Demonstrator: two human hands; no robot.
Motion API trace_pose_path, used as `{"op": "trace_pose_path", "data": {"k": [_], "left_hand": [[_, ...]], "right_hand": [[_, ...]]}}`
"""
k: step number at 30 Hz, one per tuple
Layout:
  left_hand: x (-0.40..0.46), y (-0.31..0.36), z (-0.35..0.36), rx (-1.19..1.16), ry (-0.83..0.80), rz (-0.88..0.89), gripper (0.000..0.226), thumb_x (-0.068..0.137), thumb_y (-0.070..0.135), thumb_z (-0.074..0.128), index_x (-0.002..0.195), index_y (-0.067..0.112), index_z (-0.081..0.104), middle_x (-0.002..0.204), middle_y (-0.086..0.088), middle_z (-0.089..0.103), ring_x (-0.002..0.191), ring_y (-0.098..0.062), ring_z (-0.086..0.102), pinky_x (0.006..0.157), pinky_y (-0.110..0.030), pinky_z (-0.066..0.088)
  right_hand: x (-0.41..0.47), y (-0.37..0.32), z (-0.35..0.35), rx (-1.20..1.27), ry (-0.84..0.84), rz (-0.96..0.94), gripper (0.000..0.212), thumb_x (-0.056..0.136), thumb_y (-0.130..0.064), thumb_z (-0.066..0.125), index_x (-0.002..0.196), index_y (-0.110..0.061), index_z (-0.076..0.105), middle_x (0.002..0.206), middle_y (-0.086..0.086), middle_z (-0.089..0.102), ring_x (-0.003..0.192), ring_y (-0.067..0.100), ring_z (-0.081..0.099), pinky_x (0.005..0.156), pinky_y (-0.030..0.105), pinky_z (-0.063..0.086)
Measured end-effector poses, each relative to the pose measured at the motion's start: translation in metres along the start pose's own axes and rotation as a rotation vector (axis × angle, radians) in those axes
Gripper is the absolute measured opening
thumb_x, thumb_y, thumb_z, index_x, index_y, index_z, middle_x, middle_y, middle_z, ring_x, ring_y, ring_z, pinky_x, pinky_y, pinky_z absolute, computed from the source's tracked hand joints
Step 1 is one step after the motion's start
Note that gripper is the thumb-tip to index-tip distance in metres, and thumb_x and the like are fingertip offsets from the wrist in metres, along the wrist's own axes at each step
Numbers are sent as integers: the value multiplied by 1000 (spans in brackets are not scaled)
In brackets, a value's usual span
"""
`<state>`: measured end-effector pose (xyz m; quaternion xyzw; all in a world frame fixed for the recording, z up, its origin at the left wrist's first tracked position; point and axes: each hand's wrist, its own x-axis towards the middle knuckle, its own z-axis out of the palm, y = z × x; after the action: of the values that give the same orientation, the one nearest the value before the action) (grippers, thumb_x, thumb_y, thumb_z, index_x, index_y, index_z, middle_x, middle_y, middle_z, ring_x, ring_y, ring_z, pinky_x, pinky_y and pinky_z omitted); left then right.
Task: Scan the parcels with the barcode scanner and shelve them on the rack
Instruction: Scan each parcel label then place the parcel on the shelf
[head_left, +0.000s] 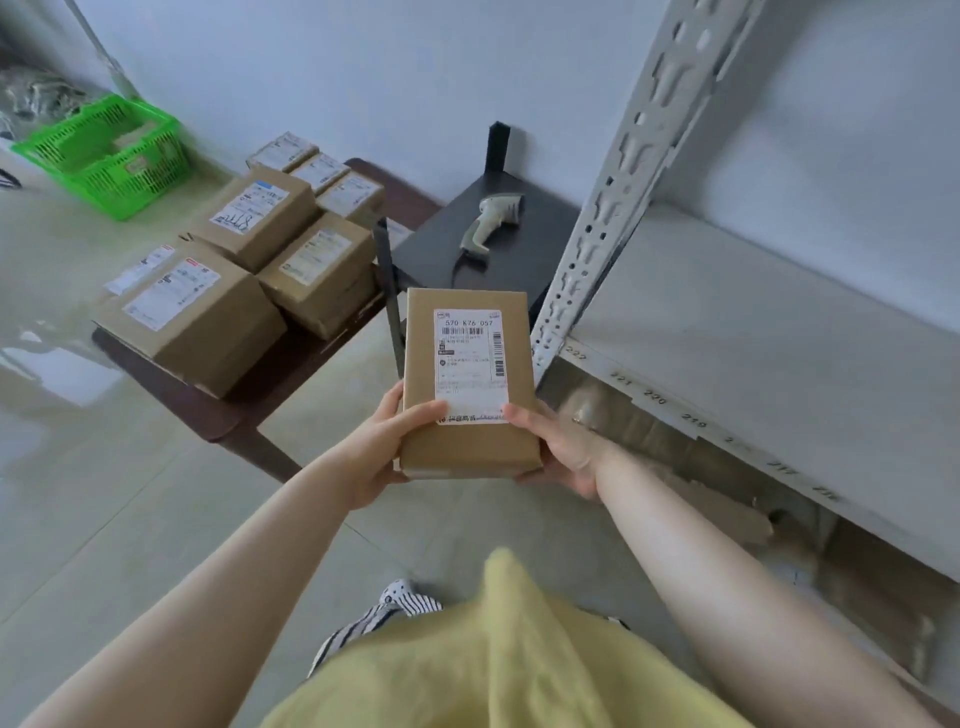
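A flat brown parcel (467, 447) with a white barcode label facing up is held in front of me, just left of the rack's post. My left hand (384, 447) grips its near left corner with the thumb on top. My right hand (561, 447) grips the near right corner, thumb on the label's edge. The grey barcode scanner (493, 218) lies untouched on a small dark stand (426, 254) beyond the parcel. The grey metal rack (753, 332) stands at the right, its shelf bare, with number tags along the front edge.
Several labelled brown parcels (208, 306) are stacked on a low dark table (218, 410) at the left. A green plastic basket (114, 156) sits on the floor at the far left. Cardboard boxes (675, 447) fill the rack's lower shelf.
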<state>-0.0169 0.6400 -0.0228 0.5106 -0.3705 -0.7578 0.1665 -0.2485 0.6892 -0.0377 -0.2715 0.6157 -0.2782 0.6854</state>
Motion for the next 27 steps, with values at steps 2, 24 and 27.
{"op": "trace_pose_path", "data": {"k": [2, 24, 27], "left_hand": [[1, -9, 26, 32, -49, -33, 97, 54, 56, 85, 141, 51, 43, 130, 6, 66, 114, -22, 64, 87, -44, 56], [95, -9, 419, 289, -202, -118, 61, 91, 37, 71, 144, 28, 41, 127, -5, 60, 108, -32, 61, 76, -49, 56], [110, 0, 451, 316, -277, -135, 61, 89, 30, 75, 140, 27, 43, 124, -3, 63, 103, -28, 65, 66, -42, 60]], "right_hand": [[-18, 18, -26, 36, -2, 11, 86, 67, -58, 78, 142, -34, 43, 130, 3, 65, 112, 28, 64, 73, 41, 57], [-183, 99, -334, 526, 436, -36, 36, 87, -48, 69, 117, -30, 61, 120, 4, 67, 110, 26, 63, 93, 56, 54], [-192, 97, -358, 619, 527, -20, 46, 84, -48, 73, 123, -28, 60, 122, 3, 67, 113, 28, 62, 96, 58, 51]]}}
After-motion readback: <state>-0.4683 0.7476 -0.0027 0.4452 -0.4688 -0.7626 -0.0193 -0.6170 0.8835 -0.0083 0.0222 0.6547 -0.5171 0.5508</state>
